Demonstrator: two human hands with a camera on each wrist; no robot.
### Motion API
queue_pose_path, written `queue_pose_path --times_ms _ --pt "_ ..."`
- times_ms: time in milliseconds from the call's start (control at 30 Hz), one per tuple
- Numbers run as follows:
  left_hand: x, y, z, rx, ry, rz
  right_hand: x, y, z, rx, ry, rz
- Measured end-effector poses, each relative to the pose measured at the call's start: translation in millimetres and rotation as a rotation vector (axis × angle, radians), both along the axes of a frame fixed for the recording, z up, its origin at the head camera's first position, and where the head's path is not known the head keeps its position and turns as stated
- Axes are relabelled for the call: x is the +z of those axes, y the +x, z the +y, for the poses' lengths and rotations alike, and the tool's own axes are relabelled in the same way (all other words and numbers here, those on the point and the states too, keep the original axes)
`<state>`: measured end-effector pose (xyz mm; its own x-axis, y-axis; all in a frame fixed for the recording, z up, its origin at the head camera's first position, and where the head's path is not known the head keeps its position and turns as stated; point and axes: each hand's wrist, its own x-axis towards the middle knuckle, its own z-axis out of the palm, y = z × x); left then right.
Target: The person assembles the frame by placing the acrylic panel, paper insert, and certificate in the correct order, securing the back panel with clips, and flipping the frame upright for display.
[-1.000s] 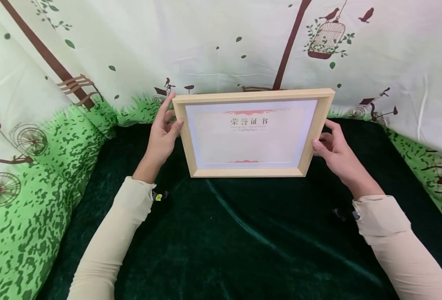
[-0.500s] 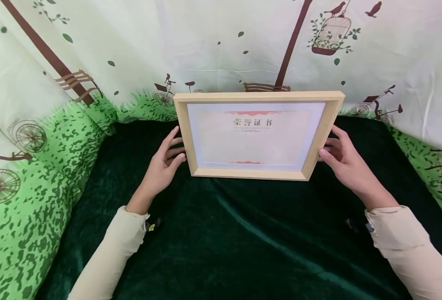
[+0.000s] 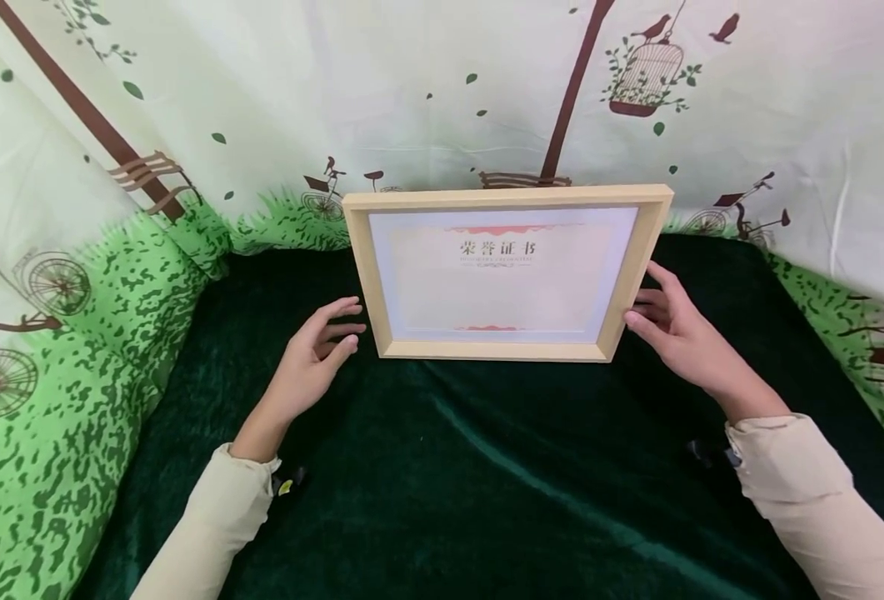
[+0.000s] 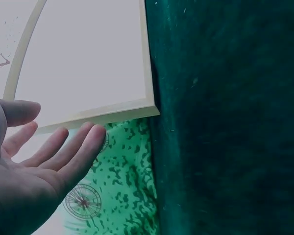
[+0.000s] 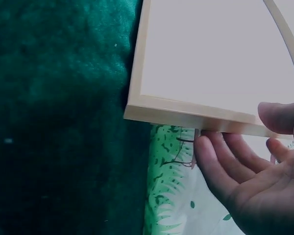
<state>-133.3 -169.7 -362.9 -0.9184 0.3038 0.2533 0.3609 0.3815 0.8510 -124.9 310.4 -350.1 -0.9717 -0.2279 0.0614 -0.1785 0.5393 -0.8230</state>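
Note:
A light wooden picture frame (image 3: pixel 507 197) stands upright in the head view, its face towards me. Behind its front lies a certificate (image 3: pixel 497 287) with Chinese characters and red trim. To the left of the frame is my left hand (image 3: pixel 310 358), apart from it, with fingers loosely spread and nothing in them. My right hand (image 3: pixel 681 337) holds the frame's right side, thumb at the front edge and fingers reaching behind. In the right wrist view, the thumb (image 5: pixel 279 116) overlaps the frame's edge (image 5: pixel 196 118); the fingertips are partly hidden behind it.
Dark green velvet cloth (image 3: pixel 442 483) covers the surface under the frame. Behind and to the sides hangs a printed curtain (image 3: pixel 412 92) with trees, bicycles, a birdcage and green grass. A soft fold (image 3: pixel 531 475) runs across the velvet in front.
My left hand has let go of the frame's upper left corner and moved down and left, away from it. My right hand has slid slightly lower along the right side.

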Motion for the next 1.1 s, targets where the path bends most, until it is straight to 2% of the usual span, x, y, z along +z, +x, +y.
queue_pose_path --times_ms 100,233,333,633,800,967,1100 --pt "8.2 -12.9 6.3 0.032 0.045 0.07 8.6 -6.5 -6 -0.024 -0.005 0.052" --pt "18.3 -32.8 16.4 0.082 0.084 0.166 17.9 -16.3 -15 -0.039 -0.024 0.187" --pt "17.0 -38.3 21.7 0.099 0.107 0.163 18.4 -17.4 -18 -0.036 -0.013 0.222" --pt "-8.8 -25.8 35.2 0.12 0.071 0.015 11.1 -8.1 -16 -0.04 0.021 0.189" --pt "-12.2 -18.4 35.3 0.126 0.07 -0.027 9.4 -5.8 -17 -0.054 0.052 0.176" --pt "-8.9 -17.3 34.4 0.125 0.06 -0.024 9.5 -4.1 -16 -0.062 0.076 0.164" --pt "-6.7 -19.7 33.4 0.138 0.057 0.037 9.9 -4.4 -15 -0.072 0.072 0.207"
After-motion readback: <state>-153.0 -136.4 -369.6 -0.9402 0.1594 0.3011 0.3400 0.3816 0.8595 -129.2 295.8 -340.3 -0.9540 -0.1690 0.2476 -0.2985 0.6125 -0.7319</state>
